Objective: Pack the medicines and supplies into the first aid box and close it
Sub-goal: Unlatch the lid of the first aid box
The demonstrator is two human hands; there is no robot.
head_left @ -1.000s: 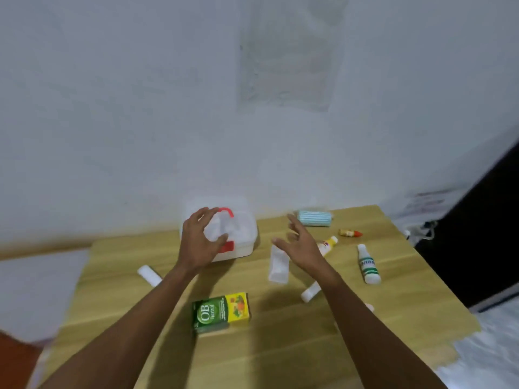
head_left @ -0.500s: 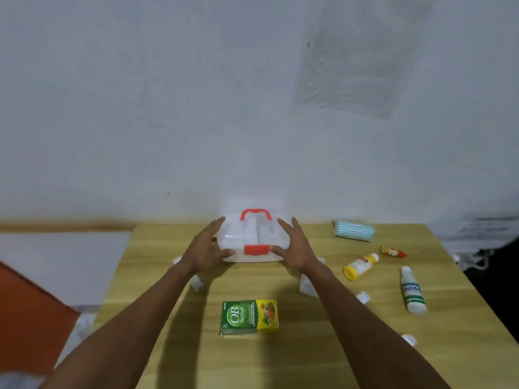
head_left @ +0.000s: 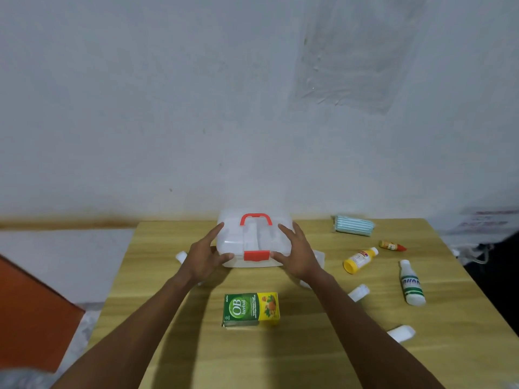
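The first aid box is clear white plastic with a red handle and a red front latch. It stands with its lid down at the back middle of the wooden table. My left hand presses its left side and my right hand its right side, thumbs at the front beside the latch. A green and yellow herbal medicine carton lies in front of the box, between my forearms. To the right lie a yellow bottle, a small orange bottle, a white bottle with a green label and a pack of blue face masks.
Small white rolls lie loose: one left of the box, two on the right. A white packet is partly hidden behind my right hand. The wall stands right behind the table. An orange object sits low at the left.
My right hand came from the air onto the box's right side. The box was turned so its latch faces me and was centred. Since half a second ago, hardly anything has moved.
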